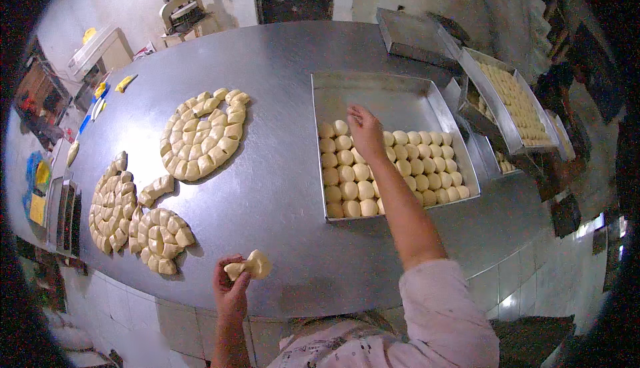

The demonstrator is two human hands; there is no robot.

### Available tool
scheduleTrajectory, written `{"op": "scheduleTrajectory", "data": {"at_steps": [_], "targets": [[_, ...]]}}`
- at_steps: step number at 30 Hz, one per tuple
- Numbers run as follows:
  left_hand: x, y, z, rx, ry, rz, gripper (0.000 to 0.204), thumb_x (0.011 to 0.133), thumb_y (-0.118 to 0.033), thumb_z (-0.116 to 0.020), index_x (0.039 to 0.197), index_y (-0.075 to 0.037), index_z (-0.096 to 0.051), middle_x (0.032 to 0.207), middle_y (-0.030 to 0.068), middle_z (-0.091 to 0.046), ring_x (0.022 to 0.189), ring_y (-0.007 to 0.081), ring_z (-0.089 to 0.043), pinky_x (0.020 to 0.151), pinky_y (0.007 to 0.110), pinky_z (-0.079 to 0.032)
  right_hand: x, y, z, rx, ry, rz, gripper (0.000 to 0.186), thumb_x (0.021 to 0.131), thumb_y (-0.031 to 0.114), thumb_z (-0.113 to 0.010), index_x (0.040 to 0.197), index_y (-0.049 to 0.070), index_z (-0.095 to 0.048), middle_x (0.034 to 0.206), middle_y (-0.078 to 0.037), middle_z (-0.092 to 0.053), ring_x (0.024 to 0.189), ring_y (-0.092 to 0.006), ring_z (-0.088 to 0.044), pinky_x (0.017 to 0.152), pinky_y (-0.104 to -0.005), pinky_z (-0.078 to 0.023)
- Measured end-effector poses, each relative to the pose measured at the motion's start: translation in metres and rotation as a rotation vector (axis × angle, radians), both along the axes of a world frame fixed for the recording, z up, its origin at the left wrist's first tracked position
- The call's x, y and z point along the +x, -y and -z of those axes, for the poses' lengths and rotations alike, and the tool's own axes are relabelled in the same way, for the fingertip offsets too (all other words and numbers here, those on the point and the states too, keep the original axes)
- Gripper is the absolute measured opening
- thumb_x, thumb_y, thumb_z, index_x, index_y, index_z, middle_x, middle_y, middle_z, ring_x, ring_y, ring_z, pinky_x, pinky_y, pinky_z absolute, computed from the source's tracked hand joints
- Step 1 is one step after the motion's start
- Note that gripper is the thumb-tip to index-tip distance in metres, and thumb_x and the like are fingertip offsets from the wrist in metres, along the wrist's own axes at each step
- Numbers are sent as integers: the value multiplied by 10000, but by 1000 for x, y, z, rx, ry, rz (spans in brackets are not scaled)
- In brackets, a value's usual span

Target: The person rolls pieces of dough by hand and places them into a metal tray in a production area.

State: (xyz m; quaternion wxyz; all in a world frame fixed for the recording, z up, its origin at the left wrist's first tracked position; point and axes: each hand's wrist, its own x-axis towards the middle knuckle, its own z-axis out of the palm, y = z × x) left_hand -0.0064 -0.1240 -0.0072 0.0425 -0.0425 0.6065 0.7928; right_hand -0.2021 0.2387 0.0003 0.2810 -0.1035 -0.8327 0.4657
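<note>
My left hand point(231, 281) is at the near edge of the metal table, its fingers closed round a lump of pale dough point(257, 265) that bulges out past the thumb. Over the large metal tray point(319, 101) at the right, my right hand point(365, 130) is held with curled fingers; its palm side is hidden, so what it holds, if anything, does not show. Below and beside it, round dough balls point(417, 167) stand in close rows across the near part of the tray. One ball point(340, 127) lies just left of my right hand.
Cut dough pieces lie in a large coil point(203, 135) and in smaller clusters point(112, 211) at the left of the table point(280, 168). More trays of dough balls point(510, 101) are stacked at the right. A lever press point(181, 11) stands beyond the far edge.
</note>
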Motion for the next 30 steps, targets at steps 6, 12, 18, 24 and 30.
{"op": "scheduleTrajectory", "data": {"at_steps": [6,12,18,24,30], "targets": [[3,-54,-14,245,61,296,254,778,-21,-570,1017,-48,-487,1024,78,-528,925,172,-523,801,291,-437,177,97,-43,-64,120,-835,515,828,200,-584,1275,68,-366,1194,-94,-479,1124,-203,-427,924,-347,-389],[-5,-110,-2,-212,-72,686,185,842,-72,-504,1022,-51,-470,1005,97,-551,928,199,-536,772,336,-466,313,-10,5,-543,480,-274,231,837,112,-555,1057,51,-591,1017,-47,-598,939,-131,-543,813,-269,-447],[-7,-151,-14,49,196,447,85,844,-38,-477,912,-69,-437,894,51,-502,855,190,-527,753,393,-484,383,-174,41,884,557,537,355,830,219,-514,1148,62,-501,1190,-144,-464,1087,-321,-409,924,-446,-310],[15,-212,12,-110,138,660,260,755,13,-589,775,-120,-367,809,-4,-434,722,90,-429,606,251,-396,332,-177,57,434,359,519,317,753,252,-614,956,33,-507,1017,-167,-491,985,-345,-435,883,-448,-321],[18,-205,-5,-291,142,480,231,707,-28,-637,729,-125,-428,667,-44,-387,609,74,-380,564,221,-348,363,-256,53,741,362,622,242,686,152,-647,857,46,-512,866,-141,-516,886,-324,-470,814,-441,-366]]}}
